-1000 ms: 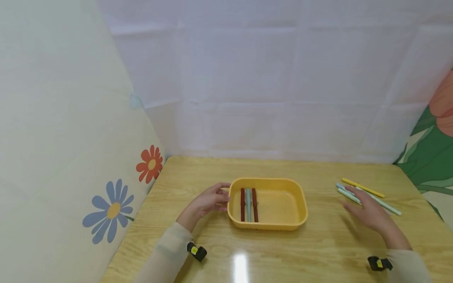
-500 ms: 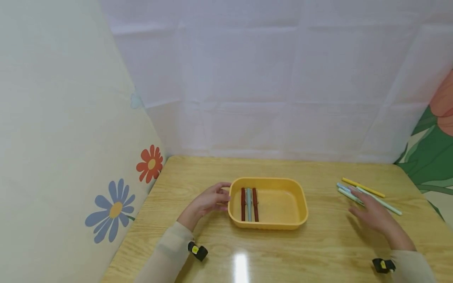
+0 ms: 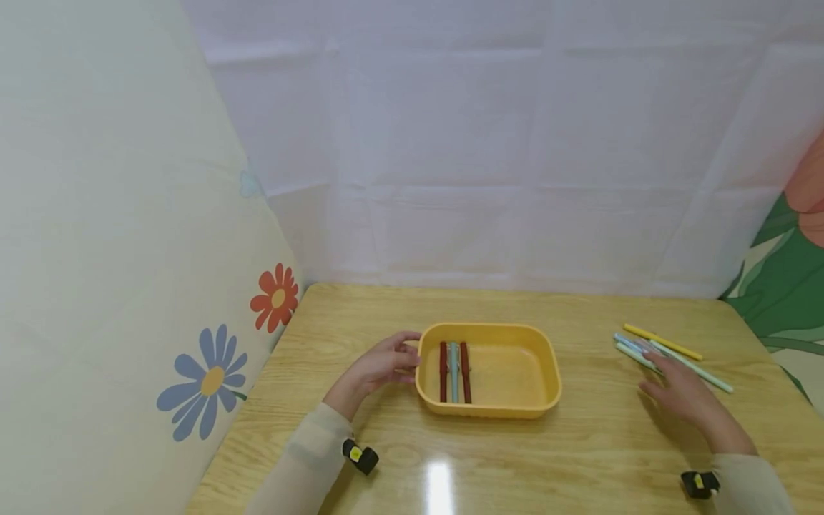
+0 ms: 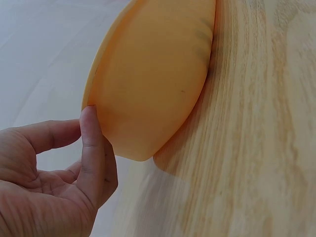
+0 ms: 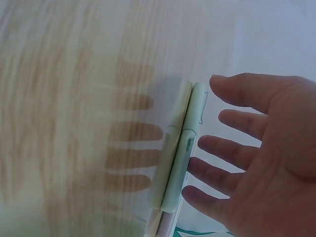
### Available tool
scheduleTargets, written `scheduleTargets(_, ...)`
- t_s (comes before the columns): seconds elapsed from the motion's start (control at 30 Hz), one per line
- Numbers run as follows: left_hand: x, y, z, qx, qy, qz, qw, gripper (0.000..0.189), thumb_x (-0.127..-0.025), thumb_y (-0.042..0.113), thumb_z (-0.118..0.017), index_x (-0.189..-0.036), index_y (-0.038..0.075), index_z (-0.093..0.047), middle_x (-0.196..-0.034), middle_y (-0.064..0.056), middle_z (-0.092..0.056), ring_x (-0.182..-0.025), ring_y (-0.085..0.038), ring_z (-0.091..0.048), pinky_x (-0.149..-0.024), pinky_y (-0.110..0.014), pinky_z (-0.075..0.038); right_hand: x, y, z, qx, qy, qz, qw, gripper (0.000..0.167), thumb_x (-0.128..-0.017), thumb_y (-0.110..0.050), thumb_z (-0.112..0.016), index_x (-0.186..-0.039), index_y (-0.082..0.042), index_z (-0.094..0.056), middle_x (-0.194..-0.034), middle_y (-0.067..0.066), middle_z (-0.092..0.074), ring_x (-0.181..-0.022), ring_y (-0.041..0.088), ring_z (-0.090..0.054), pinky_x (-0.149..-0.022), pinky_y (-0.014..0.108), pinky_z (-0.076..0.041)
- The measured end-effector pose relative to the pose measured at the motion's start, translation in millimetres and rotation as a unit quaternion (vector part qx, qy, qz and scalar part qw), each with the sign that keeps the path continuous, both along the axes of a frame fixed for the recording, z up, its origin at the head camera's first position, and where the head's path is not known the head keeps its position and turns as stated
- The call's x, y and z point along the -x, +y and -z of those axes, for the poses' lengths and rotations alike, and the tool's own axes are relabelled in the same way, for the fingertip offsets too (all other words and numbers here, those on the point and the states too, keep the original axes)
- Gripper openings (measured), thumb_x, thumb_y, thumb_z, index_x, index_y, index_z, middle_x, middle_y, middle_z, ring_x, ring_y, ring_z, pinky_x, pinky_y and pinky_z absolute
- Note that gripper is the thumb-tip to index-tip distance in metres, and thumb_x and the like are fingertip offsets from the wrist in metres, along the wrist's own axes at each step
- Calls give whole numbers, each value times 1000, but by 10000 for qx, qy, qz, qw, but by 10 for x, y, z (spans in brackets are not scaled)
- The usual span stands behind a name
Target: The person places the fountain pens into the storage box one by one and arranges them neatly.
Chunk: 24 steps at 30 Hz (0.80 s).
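A yellow plastic tray (image 3: 511, 368) sits mid-table. Inside, at its left end, two dark red pens (image 3: 466, 373) flank a grey-blue pen (image 3: 454, 373), all lying parallel. My left hand (image 3: 380, 365) holds the tray's left rim with its fingertips; in the left wrist view, one finger (image 4: 90, 126) lies against the outer wall. To the right, my right hand (image 3: 682, 393) hovers low over loose pens, its fingers extended and spread. The right wrist view has a pale green pen (image 5: 181, 168) beside those fingers, which appear to reach it; actual contact is unclear.
A yellow pen (image 3: 663, 342) lies behind the other loose pens, and a light blue pen (image 3: 627, 342) is partly covered. Another pale green pen (image 3: 711, 380) extends rightward. White cloth (image 3: 450, 179) hangs behind the wooden table (image 3: 515, 458).
My right hand has shifted slightly right over the loose pens, then nearly come to rest. The left hand and the tray stay in place.
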<state>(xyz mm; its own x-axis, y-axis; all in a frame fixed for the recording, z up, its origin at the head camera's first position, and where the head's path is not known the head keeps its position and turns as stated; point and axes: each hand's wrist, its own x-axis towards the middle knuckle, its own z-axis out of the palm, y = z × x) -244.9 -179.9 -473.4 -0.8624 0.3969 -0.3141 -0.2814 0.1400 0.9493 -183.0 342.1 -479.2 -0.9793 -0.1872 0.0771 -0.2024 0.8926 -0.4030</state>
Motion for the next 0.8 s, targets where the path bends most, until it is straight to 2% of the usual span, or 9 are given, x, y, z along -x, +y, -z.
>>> scheduleTargets(0.37,-3,2,2,48,-9,-14,10000,55,-98,4,-59,-150,4,-40,-118,-18,-58,-92,-21,-65,-76,-35,-60,51,36,27,-288,130,-41,9995,50,-86,1,-67,-130,17,-51,-124,48,-50,-113,65,-48,-94,72,-42)
scheduleTargets(0.57,-3,2,-3,62,-10,-40,10000,56,-97,4,-60,-149,4,-41,-114,-16,-58,-89,-21,-65,-74,-34,-60,102,34,45,-281,-179,184,9993,45,-86,6,-59,-129,16,-52,-125,45,-50,-115,63,-47,-95,71,-41)
scheduleTargets(0.8,-6,8,-13,24,-14,-9,10000,56,-97,3,-60,-149,4,-40,-113,-15,-59,-89,-20,-65,-73,-33,-60,182,4,39,-264,-591,241,9976,39,-85,9,-56,-123,17,-55,-111,35,-60,-108,56,-55,-90,65,-47)
